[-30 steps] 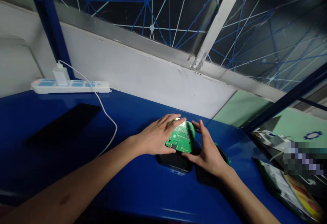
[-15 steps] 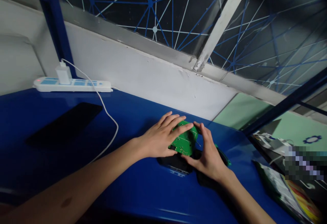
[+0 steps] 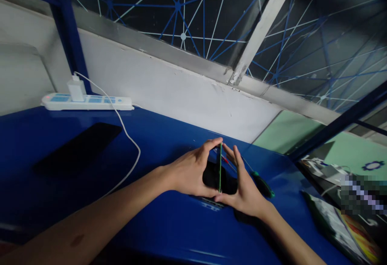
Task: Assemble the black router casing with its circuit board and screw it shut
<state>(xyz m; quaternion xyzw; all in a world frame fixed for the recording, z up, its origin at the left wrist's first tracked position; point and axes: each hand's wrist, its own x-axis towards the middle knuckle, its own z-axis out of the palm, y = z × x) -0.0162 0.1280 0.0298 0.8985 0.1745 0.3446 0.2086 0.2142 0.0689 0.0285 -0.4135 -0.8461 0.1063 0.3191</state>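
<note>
Green board (image 3: 220,170), blue table (image 3: 157,224)

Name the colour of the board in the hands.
Green: the board is edge-on, a thin green line, best seen in the head view.

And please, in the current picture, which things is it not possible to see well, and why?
Head view:
- Circuit board: seen edge-on, so neither face can be read.
- Dark object behind it: partly covered by the left hand and right hand.
- Flat black thing at left: too dark for details.
- Bag: its print is blurred.
- Pixel patch at right: hides whatever lies there.
</note>
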